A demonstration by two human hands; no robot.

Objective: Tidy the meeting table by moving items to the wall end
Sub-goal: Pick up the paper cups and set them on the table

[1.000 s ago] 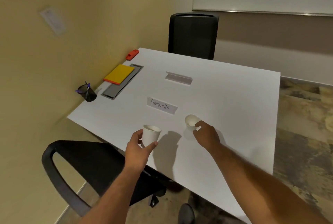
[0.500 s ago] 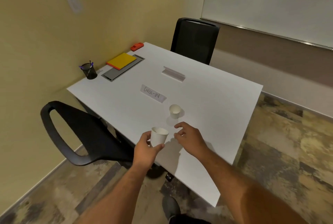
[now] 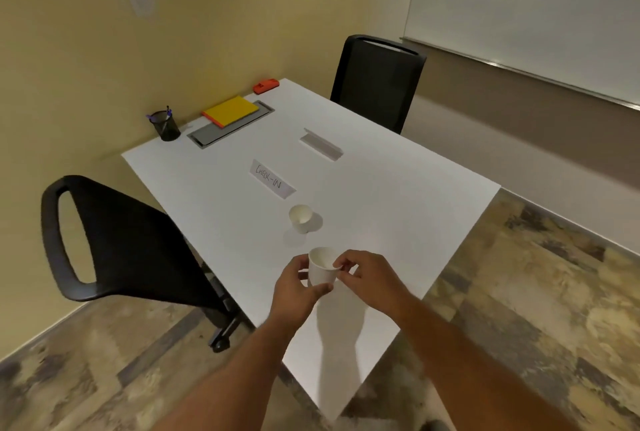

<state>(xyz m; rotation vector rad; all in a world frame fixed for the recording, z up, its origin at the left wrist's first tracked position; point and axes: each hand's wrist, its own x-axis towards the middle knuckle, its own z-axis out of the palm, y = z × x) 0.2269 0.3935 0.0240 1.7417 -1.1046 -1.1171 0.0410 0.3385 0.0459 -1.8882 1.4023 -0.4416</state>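
A white paper cup [image 3: 321, 268] is held upright above the near part of the white table [image 3: 398, 202]. My left hand [image 3: 295, 288] wraps its side and base. My right hand [image 3: 370, 274] pinches its rim from the right. A second white paper cup [image 3: 300, 217] stands alone on the table just beyond, tilted toward me. Farther on lie a "CHECK-IN" name card [image 3: 272, 179] and a blank folded card [image 3: 322, 144]. At the wall end sit a yellow notebook [image 3: 230, 110], a red stapler-like item [image 3: 266, 85] and a black pen holder [image 3: 165, 125].
A grey cable hatch [image 3: 207, 134] lies under the notebook. One black chair [image 3: 117, 243] stands at the table's left side, another [image 3: 377, 80] at the far side. A whiteboard [image 3: 526, 11] hangs on the right wall. The patterned floor surrounds the table.
My right hand let go of the second cup, left it on the table, and came back to the rim of the cup in my left hand. The view pulled back from the table.
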